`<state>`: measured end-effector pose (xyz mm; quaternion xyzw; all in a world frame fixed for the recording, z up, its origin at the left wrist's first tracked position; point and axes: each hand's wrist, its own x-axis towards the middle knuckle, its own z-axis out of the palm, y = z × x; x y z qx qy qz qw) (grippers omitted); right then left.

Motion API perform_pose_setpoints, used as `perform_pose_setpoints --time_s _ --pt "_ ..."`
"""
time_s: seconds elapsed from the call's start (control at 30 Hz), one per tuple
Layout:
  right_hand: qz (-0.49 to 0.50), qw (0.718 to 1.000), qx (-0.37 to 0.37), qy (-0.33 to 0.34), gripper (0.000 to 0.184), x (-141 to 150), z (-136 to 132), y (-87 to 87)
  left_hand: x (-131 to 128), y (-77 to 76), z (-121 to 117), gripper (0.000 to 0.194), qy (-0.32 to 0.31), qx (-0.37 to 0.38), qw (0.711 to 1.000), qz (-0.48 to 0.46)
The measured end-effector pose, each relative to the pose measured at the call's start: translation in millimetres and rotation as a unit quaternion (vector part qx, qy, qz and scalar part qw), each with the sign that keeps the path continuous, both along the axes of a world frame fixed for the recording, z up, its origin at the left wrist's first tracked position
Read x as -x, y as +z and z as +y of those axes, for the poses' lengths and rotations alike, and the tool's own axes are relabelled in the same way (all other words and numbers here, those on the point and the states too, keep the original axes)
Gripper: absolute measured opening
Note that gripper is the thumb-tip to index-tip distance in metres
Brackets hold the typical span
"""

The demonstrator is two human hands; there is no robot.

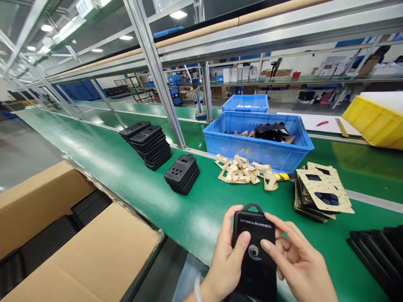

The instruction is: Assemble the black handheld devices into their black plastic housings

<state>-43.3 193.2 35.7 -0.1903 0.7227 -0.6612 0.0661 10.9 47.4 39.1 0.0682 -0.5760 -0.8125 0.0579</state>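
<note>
Between my two hands is a flat black plastic device casing (256, 274) with a loop at its top, a printed brand name and a round emblem. My left hand (226, 262) grips its left edge, thumb on the face. On the right edge my right hand (294, 256) holds it, its thumb near the emblem and index finger at the upper corner. Crumpled tan backing paper (236, 171) lies beyond the casing. To its right stands a pile of tan-backed adhesive panels (324, 188) with dark cut-outs.
Stacks of black casings (181, 172) stand left on the green table (135, 184). A blue bin (252, 144) holds scraps behind the papers. An open cardboard box (85, 251) with black parts sits at lower left. More black casings (378, 251) lie at right, below a yellow bin (374, 121).
</note>
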Motion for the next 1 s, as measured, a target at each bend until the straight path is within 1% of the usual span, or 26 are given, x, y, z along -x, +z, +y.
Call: perform_pose_setpoints --time_s 0.07,0.13,0.2,0.27,0.33,0.4,0.47,0.57,0.63,0.7,0.73,0.77,0.83,0.9,0.93,1.0 --pt "0.001 1.0 -0.002 -0.024 0.039 -2.0 -1.0 -0.4 -0.2 -0.5 0.3 0.045 0.006 0.024 1.0 0.004" --pt "0.032 0.999 -0.015 -0.033 0.039 -3.2 -1.1 -0.3 -0.4 -1.1 0.1 0.042 0.008 0.035 0.999 0.005" --pt "0.093 0.994 -0.052 -0.037 0.042 -2.7 1.1 0.4 -0.6 -1.7 -1.0 0.042 0.008 0.03 1.0 0.0" --pt "0.139 0.983 -0.095 -0.068 0.045 -1.1 5.4 2.2 -0.5 -2.1 -2.8 0.045 0.007 0.017 1.0 -0.016" --pt "0.134 0.978 -0.112 -0.111 0.043 0.2 10.6 4.7 0.2 -1.8 -4.9 0.048 0.008 0.001 0.999 -0.034" --pt "0.104 0.982 -0.104 -0.122 0.038 0.2 15.1 6.9 1.4 -0.4 -6.7 0.049 0.009 -0.018 0.999 -0.049" --pt "0.062 0.987 -0.099 -0.109 0.036 -1.3 18.2 6.9 3.4 1.9 -8.0 0.05 0.008 -0.038 0.998 -0.057" --pt "-0.018 0.991 -0.111 -0.077 0.043 -6.7 20.4 0.3 8.1 5.0 -10.5 0.05 0.017 -0.064 0.996 -0.059" --pt "-0.05 0.99 -0.127 -0.022 0.049 -12.7 20.5 -9.2 11.8 4.9 -12.5 0.052 0.027 -0.078 0.994 -0.066" --pt "-0.049 0.987 -0.144 0.059 0.056 -21.1 19.0 -22.0 15.3 3.2 -13.6 0.054 0.039 -0.084 0.993 -0.073" --pt "-0.045 0.983 -0.153 0.086 0.061 -25.9 17.6 -28.8 16.9 2.3 -13.3 0.055 0.044 -0.084 0.993 -0.076" --pt "-0.043 0.981 -0.161 0.095 0.065 -30.8 15.9 -35.2 18.3 1.8 -12.0 0.056 0.048 -0.084 0.992 -0.078" --pt "-0.038 0.981 -0.175 0.069 0.068 -38.5 13.2 -44.5 20.4 2.7 -6.3 0.059 0.055 -0.08 0.992 -0.086" --pt "-0.035 0.984 -0.174 0.014 0.066 -40.5 15.2 -45.1 21.8 6.7 2.7 0.062 0.056 -0.086 0.99 -0.095" --pt "-0.031 0.986 -0.165 -0.008 0.064 -38.7 19.5 -41.4 22.3 9.2 7.5 0.063 0.05 -0.095 0.99 -0.094" --pt "-0.025 0.99 -0.133 -0.043 0.062 -30.8 37.1 -26.9 23.0 12.9 15.7 0.065 0.023 -0.118 0.99 -0.078"
